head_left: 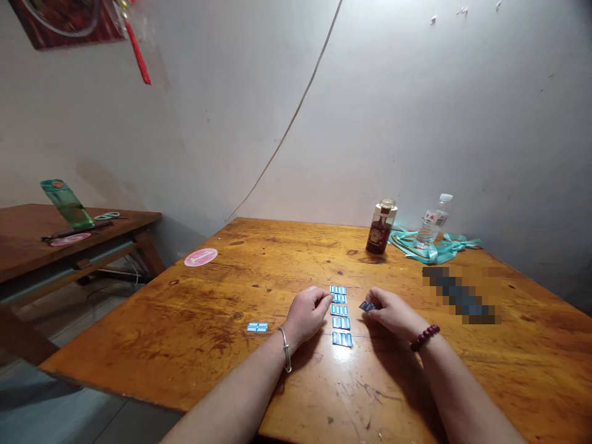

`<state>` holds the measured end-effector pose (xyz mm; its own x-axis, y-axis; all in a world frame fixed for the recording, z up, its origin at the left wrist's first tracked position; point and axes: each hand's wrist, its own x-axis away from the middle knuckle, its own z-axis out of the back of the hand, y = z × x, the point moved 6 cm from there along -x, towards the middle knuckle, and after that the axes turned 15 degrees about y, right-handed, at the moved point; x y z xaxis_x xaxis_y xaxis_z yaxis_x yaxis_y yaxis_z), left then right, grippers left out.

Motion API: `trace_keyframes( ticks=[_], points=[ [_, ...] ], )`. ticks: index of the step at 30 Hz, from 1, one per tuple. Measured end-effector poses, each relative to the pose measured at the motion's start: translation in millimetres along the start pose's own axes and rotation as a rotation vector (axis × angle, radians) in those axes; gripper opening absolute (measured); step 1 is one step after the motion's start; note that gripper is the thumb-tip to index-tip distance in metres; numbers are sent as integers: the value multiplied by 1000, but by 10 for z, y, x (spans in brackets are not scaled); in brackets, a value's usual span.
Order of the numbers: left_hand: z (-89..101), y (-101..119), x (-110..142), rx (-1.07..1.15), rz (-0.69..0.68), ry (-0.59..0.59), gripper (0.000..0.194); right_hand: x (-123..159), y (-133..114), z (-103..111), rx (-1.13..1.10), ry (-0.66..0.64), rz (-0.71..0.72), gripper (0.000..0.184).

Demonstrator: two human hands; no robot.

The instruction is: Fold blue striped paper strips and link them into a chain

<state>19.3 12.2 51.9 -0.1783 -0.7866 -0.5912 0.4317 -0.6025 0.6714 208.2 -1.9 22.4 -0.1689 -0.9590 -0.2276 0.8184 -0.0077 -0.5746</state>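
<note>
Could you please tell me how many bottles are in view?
3: a green bottle on the left-hand table, plus a dark-filled bottle and a clear bottle beside it, both towards the far right of the nearer table.

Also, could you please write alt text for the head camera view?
At a wooden table, a person's left hand is at a column of small blue-and-white cards, and the right hand holds a dark blue card. A similar blue-and-white item lies to the left; farther back are a dark-filled bottle and a clear bottle.
</note>
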Motion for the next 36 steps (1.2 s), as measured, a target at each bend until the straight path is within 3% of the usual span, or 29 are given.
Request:
trace_keyframes(
  ticks=[3,10,13,15,17,19,22,25,30,36],
  points=[
    [-17,16,6,10,-8,-27,30,-8,-18,44,111,84,34,26],
    [-22,-12,8,31,15,-45,29,-22,169,-116,116,-50,-69,17],
    [-43,-24,14,86,61,-52,30,-23,56,-78,22,-14,-30,19],
    [-69,-44,27,187,174,-76,32,5,-163,-22,-118,34,84,17],
    [-117,-58,69,383,370,-144,36,75,-426,20,-254,51,215,15],
    [-177,-18,139,659,583,-251,39,156,-647,55,-308,85,305,13],
    [-215,104,225,973,752,-392,43,250,-847,85,-331,150,368,14],
    [-231,134,276,1090,833,-459,44,282,-903,91,-342,195,372,12],
    [-252,74,289,1120,870,-449,36,274,-897,124,-354,271,362,9],
    [-273,54,307,1217,943,-447,31,289,-916,112,-361,267,378,5]
  ],
)
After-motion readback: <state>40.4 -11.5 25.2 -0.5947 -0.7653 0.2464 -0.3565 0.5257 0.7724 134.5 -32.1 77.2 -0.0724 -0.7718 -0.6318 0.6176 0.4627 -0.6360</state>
